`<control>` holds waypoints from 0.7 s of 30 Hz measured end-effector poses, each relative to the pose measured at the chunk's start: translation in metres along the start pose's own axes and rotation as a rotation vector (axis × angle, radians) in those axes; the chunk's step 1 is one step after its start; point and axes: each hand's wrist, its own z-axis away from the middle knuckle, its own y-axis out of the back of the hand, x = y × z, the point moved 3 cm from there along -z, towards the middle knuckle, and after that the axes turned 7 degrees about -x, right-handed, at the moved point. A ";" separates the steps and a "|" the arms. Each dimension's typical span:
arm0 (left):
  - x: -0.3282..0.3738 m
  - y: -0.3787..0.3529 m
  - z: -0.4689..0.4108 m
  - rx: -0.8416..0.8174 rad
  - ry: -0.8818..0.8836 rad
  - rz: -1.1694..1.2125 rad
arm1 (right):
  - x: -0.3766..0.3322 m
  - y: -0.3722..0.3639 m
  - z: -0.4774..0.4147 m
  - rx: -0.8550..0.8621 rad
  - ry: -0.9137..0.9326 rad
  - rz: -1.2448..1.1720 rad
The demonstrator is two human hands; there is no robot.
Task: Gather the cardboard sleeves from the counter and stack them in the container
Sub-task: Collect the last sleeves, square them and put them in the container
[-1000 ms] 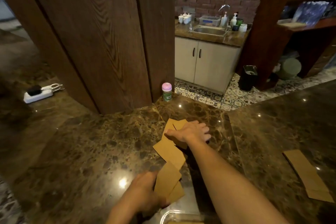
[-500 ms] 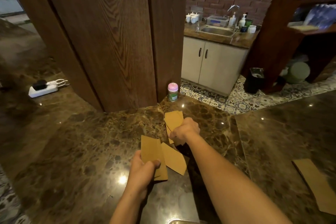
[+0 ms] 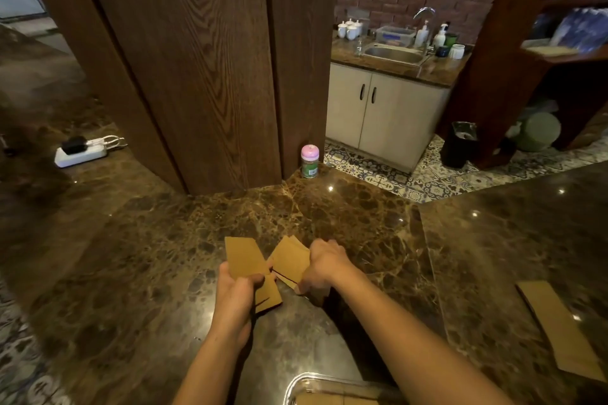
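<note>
Flat brown cardboard sleeves are in both my hands above the dark marble counter (image 3: pixel 148 273). My left hand (image 3: pixel 235 294) is shut on a small bundle of sleeves (image 3: pixel 245 256) that fans upward and down past my thumb. My right hand (image 3: pixel 324 265) is shut on another few sleeves (image 3: pixel 289 260), held close beside the left bundle so the edges nearly meet. A further row of sleeves (image 3: pixel 556 325) lies flat on the counter at the far right. The rim of a clear container (image 3: pixel 296 383) shows at the bottom edge, with brown cardboard inside it.
A wooden pillar (image 3: pixel 197 76) rises from the counter's back. A small pink-lidded jar (image 3: pixel 309 161) stands at its base. A white power strip (image 3: pixel 80 153) with a plugged charger lies far left. Beyond the counter are a sink cabinet (image 3: pixel 381 115) and a black bin (image 3: pixel 459 143).
My right hand closed on the far sleeves and drew them back toward me. My left hand lifted its bundle forward, and the two bundles have come together.
</note>
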 end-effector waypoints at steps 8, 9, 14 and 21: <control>0.011 -0.015 0.015 -0.123 -0.038 0.010 | 0.035 0.001 0.031 0.069 0.268 -0.783; 0.013 -0.024 0.020 -0.174 -0.036 0.040 | 0.036 -0.001 0.040 0.023 0.327 -0.899; 0.020 -0.078 0.048 -0.434 0.041 0.189 | 0.038 -0.006 0.088 0.112 0.476 -1.017; 0.027 -0.123 0.094 -0.680 0.134 0.328 | 0.072 0.016 0.145 0.367 0.459 -0.807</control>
